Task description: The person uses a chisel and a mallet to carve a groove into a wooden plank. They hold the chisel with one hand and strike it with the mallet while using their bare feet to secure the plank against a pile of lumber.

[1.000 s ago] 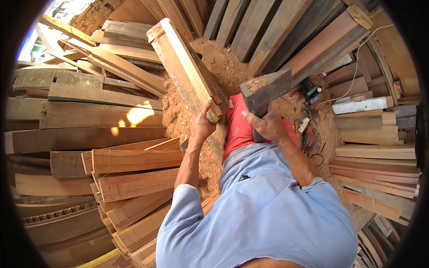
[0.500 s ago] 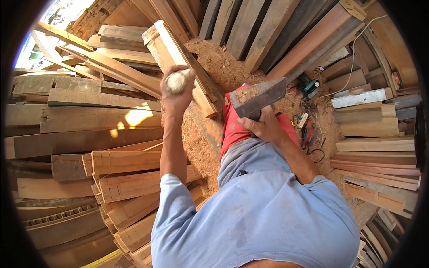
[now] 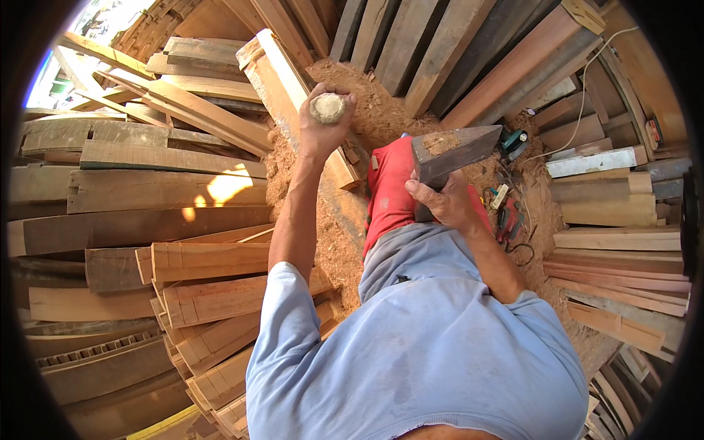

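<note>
My left hand (image 3: 320,130) is raised, its fingers wrapped round a rounded wooden piece (image 3: 327,108) with a pale, worn end. That piece is seen end on, so its length is hidden. In front of my lap, my right hand (image 3: 446,198) grips a dark, angular block (image 3: 456,150) that tapers to a point at the right. Wood dust lies on its top face, and a dark part of it runs down beside my thumb. A squared timber (image 3: 282,88) slopes on the ground beyond my left hand, with the hand apart from the block.
Stacked boards (image 3: 169,194) fill the left side, and upright planks (image 3: 425,59) lean at the far side. More boards (image 3: 616,242) line the right. Sawdust (image 3: 334,227) covers the ground. A teal power tool (image 3: 513,139), a red tool (image 3: 510,220) and cables lie at the right.
My left hand has moved right and slightly farther away, with the rounded wooden piece still in it. The dark block in my right hand has shifted right and turned a little.
</note>
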The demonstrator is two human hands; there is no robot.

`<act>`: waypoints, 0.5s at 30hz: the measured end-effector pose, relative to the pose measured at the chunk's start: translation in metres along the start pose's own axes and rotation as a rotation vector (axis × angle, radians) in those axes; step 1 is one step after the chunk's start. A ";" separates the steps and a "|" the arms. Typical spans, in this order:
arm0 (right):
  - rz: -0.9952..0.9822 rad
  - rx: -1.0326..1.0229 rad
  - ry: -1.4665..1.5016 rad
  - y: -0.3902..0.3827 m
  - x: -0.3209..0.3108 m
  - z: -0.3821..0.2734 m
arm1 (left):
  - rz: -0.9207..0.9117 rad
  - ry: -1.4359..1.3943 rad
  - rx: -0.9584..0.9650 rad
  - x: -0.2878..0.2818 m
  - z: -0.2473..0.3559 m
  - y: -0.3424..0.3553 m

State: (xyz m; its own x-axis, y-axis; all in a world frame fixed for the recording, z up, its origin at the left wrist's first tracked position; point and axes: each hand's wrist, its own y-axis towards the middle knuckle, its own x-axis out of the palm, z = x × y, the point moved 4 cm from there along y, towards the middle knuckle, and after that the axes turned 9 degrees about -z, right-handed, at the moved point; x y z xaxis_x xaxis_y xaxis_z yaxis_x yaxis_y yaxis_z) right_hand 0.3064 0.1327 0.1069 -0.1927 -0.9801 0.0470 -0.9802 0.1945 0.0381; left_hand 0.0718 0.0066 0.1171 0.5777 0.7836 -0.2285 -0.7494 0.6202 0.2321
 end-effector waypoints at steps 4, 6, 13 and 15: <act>0.010 0.024 -0.047 0.000 -0.001 -0.004 | -0.027 0.038 0.013 -0.003 0.006 0.001; 0.011 0.021 -0.077 0.000 -0.002 -0.006 | -0.061 0.062 0.050 -0.002 0.008 0.001; 0.164 -0.242 -0.360 0.023 -0.007 -0.073 | -0.125 0.188 0.131 0.013 0.019 -0.008; 0.246 -0.386 -0.370 0.038 -0.007 -0.112 | -0.112 0.184 0.095 0.012 0.018 -0.011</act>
State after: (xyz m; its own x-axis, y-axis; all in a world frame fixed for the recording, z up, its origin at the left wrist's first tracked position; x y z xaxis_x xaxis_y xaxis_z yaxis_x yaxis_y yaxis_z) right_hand 0.2756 0.1512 0.2194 -0.4838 -0.8391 -0.2488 -0.8302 0.3501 0.4339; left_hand 0.0924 0.0101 0.1289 0.5799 0.6954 -0.4244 -0.6454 0.7101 0.2815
